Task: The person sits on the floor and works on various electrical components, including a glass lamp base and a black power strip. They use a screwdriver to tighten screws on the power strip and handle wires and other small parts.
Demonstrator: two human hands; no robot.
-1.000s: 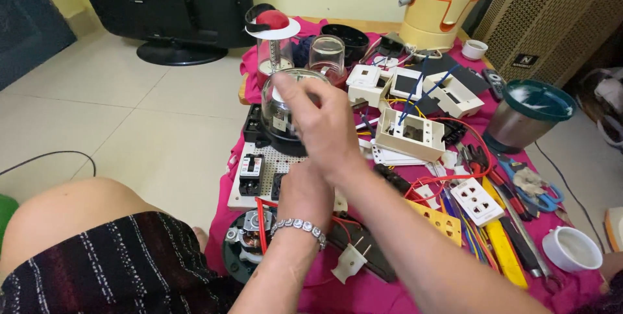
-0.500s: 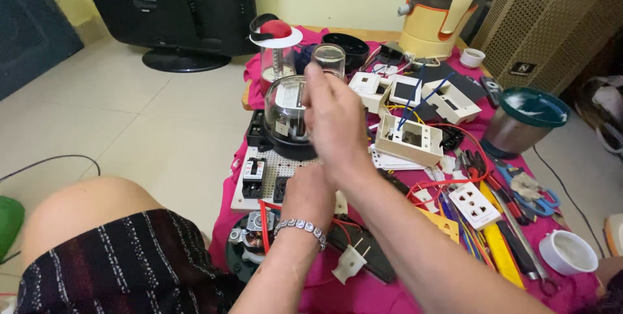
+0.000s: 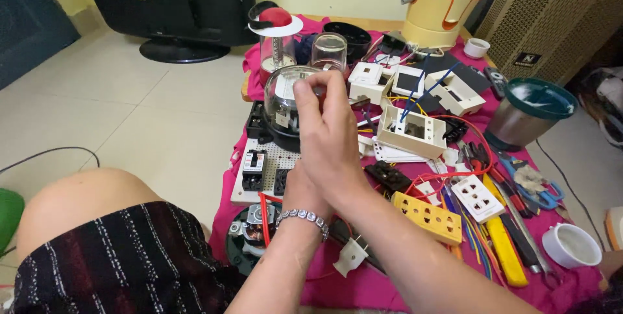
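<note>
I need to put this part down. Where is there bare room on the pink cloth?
Bare cloth shows only near the front edge, between the white plug and yellow knife. Around the beige box it is crowded.

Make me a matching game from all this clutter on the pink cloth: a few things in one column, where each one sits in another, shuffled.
Things:
1. clear glass-domed electric meter
2. yellow plastic socket plate with round holes
3. white ceramic cup
4. steel blender jar with dark green rim

Places:
A. far right edge of the cloth, behind the scissors
B. under the fingertips of the right hand
C. near right corner, beside the screwdrivers
D. just right of the right forearm

Pairs: 1-B, 2-D, 3-C, 4-A
</note>
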